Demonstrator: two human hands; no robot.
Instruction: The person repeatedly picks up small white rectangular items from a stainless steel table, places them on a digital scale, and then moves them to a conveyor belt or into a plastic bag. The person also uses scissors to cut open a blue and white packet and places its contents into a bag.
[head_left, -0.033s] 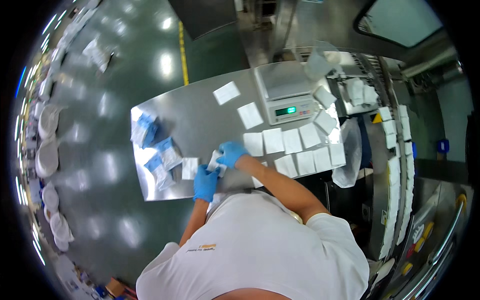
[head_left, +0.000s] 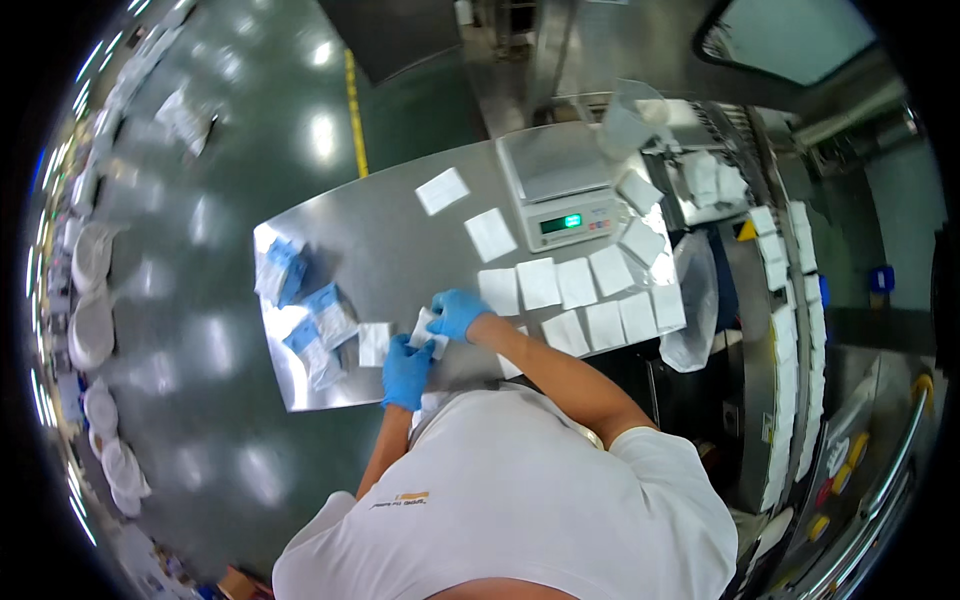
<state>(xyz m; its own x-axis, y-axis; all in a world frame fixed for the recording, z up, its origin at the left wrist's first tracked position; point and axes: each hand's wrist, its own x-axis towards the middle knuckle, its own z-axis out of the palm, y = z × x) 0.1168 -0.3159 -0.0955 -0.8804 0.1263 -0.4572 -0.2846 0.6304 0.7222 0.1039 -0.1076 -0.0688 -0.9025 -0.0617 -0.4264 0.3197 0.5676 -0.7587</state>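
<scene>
Both my hands wear blue gloves and meet over a small white packet [head_left: 424, 330] at the near edge of the steel table [head_left: 395, 240]. My left hand [head_left: 407, 373] pinches its near edge, while the fingers of my right hand [head_left: 459, 314] close on its far right side. Just left of it lies a flat white square packet [head_left: 374, 345]. Further left are several clear bags with blue and white parts [head_left: 327, 312]. To the right, more white square packets [head_left: 540, 284] lie in two rows, partly hidden by my right forearm.
A digital scale [head_left: 566, 218] with a lit green display stands at the back. Two white packets [head_left: 490, 235] lie left of it. A clear plastic jug [head_left: 630, 118] stands behind the right corner. On the right, a machine [head_left: 745, 380] carries lines of white packets beside a clear plastic bag [head_left: 692, 310].
The whole view has shifted slightly, so the table sits a little further left. Both my hands stay on the same white packet.
</scene>
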